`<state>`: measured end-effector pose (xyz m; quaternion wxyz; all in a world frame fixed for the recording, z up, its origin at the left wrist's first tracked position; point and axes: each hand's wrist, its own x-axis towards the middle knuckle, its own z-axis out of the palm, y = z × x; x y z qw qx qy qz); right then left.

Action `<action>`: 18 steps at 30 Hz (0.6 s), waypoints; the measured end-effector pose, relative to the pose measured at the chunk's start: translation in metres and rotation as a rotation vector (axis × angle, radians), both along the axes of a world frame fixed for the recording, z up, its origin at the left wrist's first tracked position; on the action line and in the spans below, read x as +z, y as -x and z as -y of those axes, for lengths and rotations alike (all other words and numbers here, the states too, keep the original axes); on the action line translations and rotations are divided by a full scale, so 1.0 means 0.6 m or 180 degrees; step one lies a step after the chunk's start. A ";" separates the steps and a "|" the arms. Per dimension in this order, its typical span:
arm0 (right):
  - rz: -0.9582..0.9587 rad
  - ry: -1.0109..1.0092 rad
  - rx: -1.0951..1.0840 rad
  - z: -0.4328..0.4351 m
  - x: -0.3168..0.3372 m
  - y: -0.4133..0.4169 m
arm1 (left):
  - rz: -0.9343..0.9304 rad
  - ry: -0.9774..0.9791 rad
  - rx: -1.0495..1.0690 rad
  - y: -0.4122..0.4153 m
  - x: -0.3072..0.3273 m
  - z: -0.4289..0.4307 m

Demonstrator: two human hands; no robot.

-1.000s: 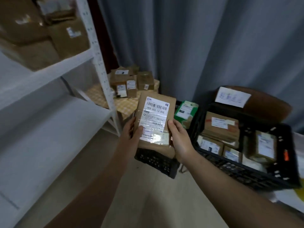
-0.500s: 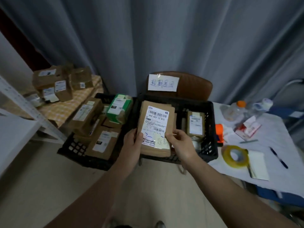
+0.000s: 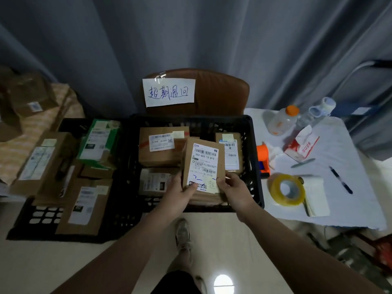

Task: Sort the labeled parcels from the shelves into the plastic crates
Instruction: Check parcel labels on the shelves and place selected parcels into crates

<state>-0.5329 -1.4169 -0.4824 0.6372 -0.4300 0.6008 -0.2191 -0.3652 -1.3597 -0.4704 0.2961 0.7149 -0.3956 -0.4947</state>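
Note:
A brown cardboard parcel [image 3: 203, 164] with a white barcode label is held over the near right part of a black plastic crate [image 3: 253, 166]. My left hand [image 3: 177, 196] grips its lower left corner and my right hand [image 3: 235, 192] grips its lower right corner, thumbs on the label. The crate holds several other labeled brown parcels, one large [image 3: 161, 148] at the back left. A second black crate [image 3: 40, 217] to the left holds more parcels, among them a green and white box [image 3: 99, 143].
A brown chair back [image 3: 220, 92] behind the crate carries a handwritten paper sign [image 3: 168, 92]. To the right, a white-covered table [image 3: 350, 183] bears a tape roll [image 3: 286, 189], orange dispenser [image 3: 263, 158], bottles, tissue pack and pen. More boxes [image 3: 29, 96] sit far left. Grey curtain behind.
The view has swung right from the white shelves to the crates. Both hands have carried the parcel forward and down over the crate under the sign.

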 end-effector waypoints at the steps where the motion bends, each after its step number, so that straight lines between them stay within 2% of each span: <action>1: -0.0109 0.0034 0.0014 0.024 -0.007 -0.003 | 0.0050 -0.0046 -0.0071 -0.005 -0.005 0.027; 5: -0.0429 0.0027 -0.0088 0.111 -0.031 -0.013 | 0.0283 -0.0252 -0.0458 -0.022 -0.027 0.130; 8: -0.0566 0.0001 -0.0127 0.160 -0.049 -0.016 | 0.0219 -0.0433 -0.0618 -0.028 -0.047 0.186; 14: -0.0755 0.0153 0.0250 0.231 -0.079 -0.035 | 0.0155 -0.0289 -0.0173 -0.028 -0.091 0.224; 18: -0.0880 0.0325 0.0524 0.249 -0.101 -0.047 | 0.0428 -0.0156 0.0052 -0.023 -0.127 0.219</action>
